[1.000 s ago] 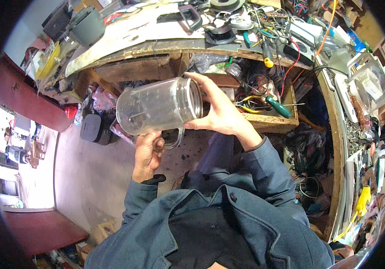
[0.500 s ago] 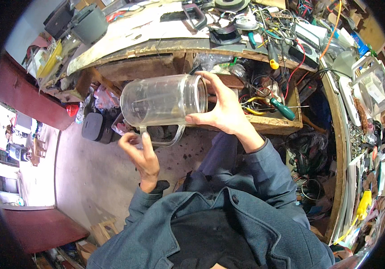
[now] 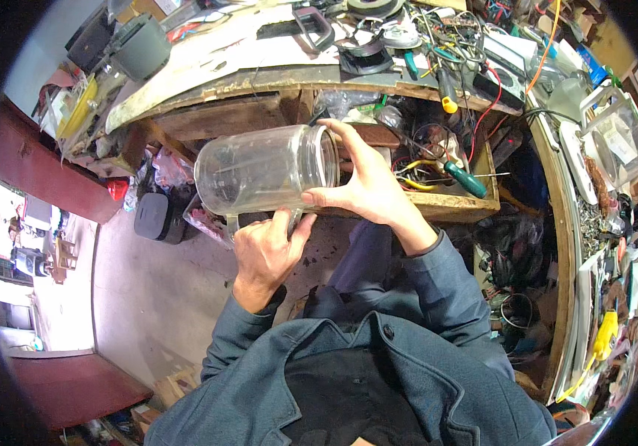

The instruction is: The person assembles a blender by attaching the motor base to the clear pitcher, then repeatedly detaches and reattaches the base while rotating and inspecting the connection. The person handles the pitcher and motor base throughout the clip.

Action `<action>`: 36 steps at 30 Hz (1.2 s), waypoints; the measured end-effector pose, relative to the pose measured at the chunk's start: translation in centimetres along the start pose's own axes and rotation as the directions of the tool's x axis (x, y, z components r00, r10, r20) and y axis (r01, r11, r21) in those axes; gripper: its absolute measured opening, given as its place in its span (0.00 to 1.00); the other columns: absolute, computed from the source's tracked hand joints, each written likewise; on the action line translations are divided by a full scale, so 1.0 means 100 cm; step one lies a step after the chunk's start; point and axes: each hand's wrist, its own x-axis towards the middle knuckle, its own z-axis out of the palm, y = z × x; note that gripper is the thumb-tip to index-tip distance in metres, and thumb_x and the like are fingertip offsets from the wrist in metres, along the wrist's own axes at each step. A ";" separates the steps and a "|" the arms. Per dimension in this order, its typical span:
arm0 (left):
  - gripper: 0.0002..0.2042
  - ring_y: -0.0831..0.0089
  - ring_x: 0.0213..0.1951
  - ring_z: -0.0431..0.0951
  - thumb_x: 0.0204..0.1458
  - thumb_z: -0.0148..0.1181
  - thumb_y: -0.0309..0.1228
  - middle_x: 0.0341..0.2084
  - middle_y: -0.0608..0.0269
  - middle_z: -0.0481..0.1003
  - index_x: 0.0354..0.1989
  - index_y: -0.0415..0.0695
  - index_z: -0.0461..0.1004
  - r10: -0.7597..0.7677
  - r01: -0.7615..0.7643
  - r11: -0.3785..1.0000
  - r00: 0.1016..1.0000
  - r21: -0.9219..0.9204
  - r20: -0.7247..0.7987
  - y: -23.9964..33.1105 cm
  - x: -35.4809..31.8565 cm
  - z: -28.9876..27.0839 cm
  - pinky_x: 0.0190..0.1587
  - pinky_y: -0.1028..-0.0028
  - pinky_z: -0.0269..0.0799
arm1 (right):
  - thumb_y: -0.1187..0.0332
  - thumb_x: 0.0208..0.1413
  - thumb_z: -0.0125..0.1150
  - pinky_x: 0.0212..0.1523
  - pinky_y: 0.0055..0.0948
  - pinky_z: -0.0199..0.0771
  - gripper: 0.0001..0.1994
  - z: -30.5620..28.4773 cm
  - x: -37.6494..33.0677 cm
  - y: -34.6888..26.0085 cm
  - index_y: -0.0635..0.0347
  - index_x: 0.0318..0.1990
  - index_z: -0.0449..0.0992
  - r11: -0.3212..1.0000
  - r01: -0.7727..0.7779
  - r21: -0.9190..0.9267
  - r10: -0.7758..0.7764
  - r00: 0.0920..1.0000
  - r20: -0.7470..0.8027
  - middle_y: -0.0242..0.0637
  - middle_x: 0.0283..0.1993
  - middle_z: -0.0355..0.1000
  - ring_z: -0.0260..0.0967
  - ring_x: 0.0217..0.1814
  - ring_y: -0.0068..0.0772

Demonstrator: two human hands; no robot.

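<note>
At frame centre, the right hand (image 3: 367,189) wrapped its grip around the clear plastic jug (image 3: 267,169), held sideways. The left hand (image 3: 263,256) curled loosely beneath, fingertips touching its handle. Seemingly an inspection; turning it would need both hands steady.

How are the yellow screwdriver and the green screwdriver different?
The yellow screwdriver lies up on the workbench top, while the green screwdriver lies lower down in the wooden drawer. The yellow screwdriver has a yellow handle end and points mostly up and down; the green screwdriver's handle is green and lies slanted. Both rest among tangled wires, and neither hand touches them.
</note>
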 end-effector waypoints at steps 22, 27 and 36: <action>0.13 0.54 0.18 0.78 0.54 0.68 0.36 0.15 0.53 0.75 0.24 0.44 0.73 -0.065 0.064 0.998 0.995 0.017 0.078 0.005 0.013 -0.004 0.21 0.62 0.69 | 0.70 0.48 0.76 0.43 0.31 0.74 0.12 0.006 -0.036 0.014 0.60 0.40 0.83 0.966 0.253 -0.057 -0.259 0.933 -0.249 0.38 0.39 0.77 0.75 0.42 0.35; 0.14 0.53 0.18 0.78 0.54 0.68 0.38 0.15 0.53 0.74 0.24 0.44 0.73 -0.079 0.077 0.997 0.994 0.020 0.077 0.004 0.014 -0.004 0.21 0.61 0.69 | 0.75 0.52 0.72 0.39 0.25 0.72 0.07 0.012 -0.034 0.020 0.62 0.38 0.82 0.975 0.219 0.028 -0.206 0.950 -0.234 0.34 0.35 0.78 0.74 0.37 0.26; 0.14 0.53 0.19 0.78 0.55 0.67 0.38 0.15 0.53 0.74 0.24 0.44 0.73 -0.096 0.095 0.995 0.992 0.024 0.082 0.007 0.014 -0.004 0.21 0.61 0.69 | 0.74 0.52 0.72 0.30 0.22 0.69 0.07 0.017 -0.033 0.011 0.62 0.38 0.82 0.977 0.209 0.040 -0.188 0.937 -0.295 0.32 0.31 0.75 0.67 0.28 0.20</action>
